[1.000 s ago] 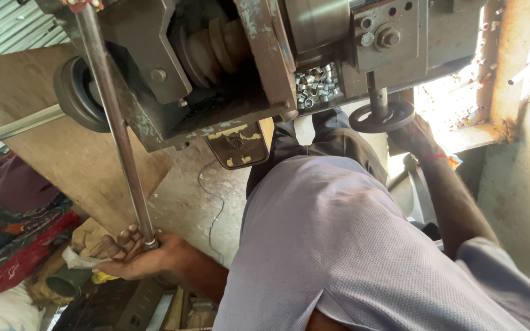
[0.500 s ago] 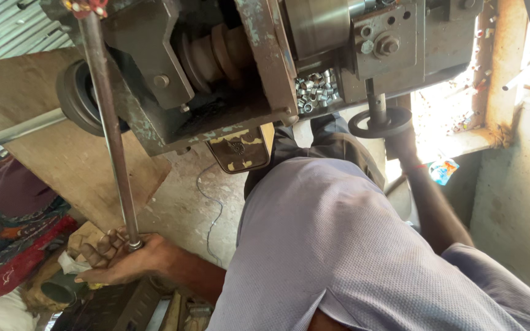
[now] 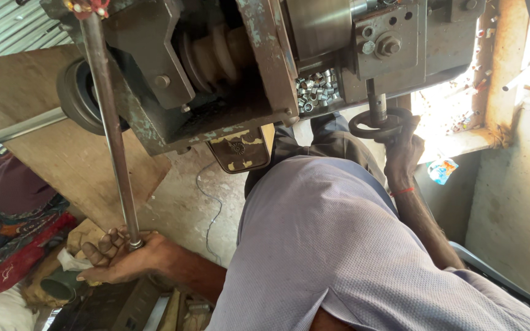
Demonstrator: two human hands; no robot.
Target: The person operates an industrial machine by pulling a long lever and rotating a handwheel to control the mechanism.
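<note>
rod (image 3: 113,132): bare steel, smooth, dull sheen
machine body (image 3: 265,67): cast metal, chipped paint, grimy, matt
handwheel (image 3: 380,124): dark metal, worn
small sleeves (image 3: 317,93): bright metal, shiny
board (image 3: 62,153): plywood, rough
shirt (image 3: 326,245): cloth, matt

At lower left the left hand (image 3: 121,257) cups the bottom end of a long steel rod (image 3: 110,129) running up to the frame's top. Right of centre, the right hand (image 3: 403,150) grips a dark ring handle (image 3: 375,125) under the grey machine (image 3: 265,61) — small metal sleeves (image 3: 317,92) (a heaped pile) sit in its opening.
</note>
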